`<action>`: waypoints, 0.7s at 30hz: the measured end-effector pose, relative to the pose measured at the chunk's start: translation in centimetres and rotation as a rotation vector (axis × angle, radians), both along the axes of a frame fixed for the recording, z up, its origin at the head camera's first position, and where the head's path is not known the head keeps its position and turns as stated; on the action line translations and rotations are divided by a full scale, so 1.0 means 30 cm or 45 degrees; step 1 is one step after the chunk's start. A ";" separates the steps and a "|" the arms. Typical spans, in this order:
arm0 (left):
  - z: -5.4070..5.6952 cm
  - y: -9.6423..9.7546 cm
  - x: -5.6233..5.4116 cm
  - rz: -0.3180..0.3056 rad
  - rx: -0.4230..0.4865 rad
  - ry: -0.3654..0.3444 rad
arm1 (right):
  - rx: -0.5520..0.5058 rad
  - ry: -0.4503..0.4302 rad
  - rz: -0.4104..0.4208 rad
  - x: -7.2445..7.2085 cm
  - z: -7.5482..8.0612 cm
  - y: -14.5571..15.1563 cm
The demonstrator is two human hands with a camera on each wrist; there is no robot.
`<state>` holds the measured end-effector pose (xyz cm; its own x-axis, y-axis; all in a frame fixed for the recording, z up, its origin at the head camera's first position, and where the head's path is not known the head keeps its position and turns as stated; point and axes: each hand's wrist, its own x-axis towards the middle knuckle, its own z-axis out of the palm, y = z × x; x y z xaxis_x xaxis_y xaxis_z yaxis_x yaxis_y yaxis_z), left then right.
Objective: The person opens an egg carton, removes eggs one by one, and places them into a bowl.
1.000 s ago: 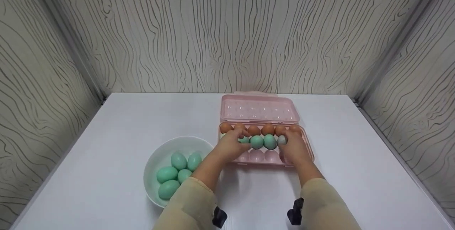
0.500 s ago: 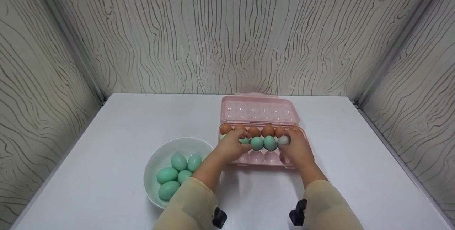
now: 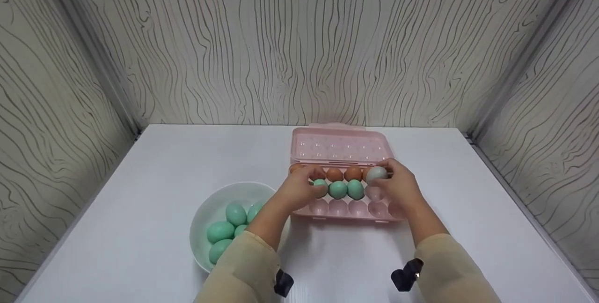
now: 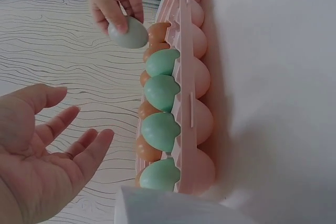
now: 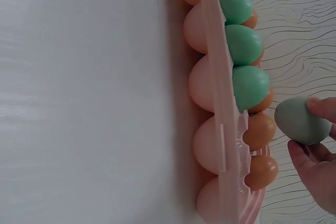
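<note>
By the tabletop's back edge point(image 3: 224, 127), the right hand point(image 3: 403, 188) pinches a pale egg point(image 3: 376, 175) over the carton point(image 3: 338, 208), mid-transfer, I'd guess, wanting steadiness next; the left hand point(image 3: 296, 189) gapes.

the bowl point(image 3: 200, 228), holding eggs point(image 3: 220, 232), sits left of the egg box point(image 3: 338, 208) on the table point(image 3: 140, 167).

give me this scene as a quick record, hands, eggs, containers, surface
right hand: right hand pinching a pale egg, lifted clear of the carton
left hand: left hand over the carton's left part, fingers apart, holding nothing
carton: pink carton, lid open on the far side
far row: brown eggs, partly hidden by the hands
middle row: four green eggs in line
bowl: white bowl left of the carton, with more green eggs inside, partly hidden by the left arm
surface: white table
</note>
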<state>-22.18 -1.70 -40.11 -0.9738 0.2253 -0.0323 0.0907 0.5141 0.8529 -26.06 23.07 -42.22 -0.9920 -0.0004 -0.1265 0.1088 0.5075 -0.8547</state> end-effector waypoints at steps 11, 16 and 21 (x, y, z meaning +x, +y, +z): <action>0.034 -0.008 0.003 0.069 0.001 -0.011 | 0.032 0.115 0.153 0.046 0.088 -0.033; 0.048 -0.006 0.014 0.047 -0.044 0.074 | -0.018 0.143 0.212 0.074 0.114 -0.075; 0.055 0.004 0.033 -0.047 -0.004 0.143 | -0.060 0.213 0.277 0.100 0.132 -0.119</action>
<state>-21.20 -1.57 -38.47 -0.9624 0.2608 0.0757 0.2043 0.5116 0.8346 -23.07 19.51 -38.25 -0.9749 -0.2181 0.0444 -0.1433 0.4625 -0.8750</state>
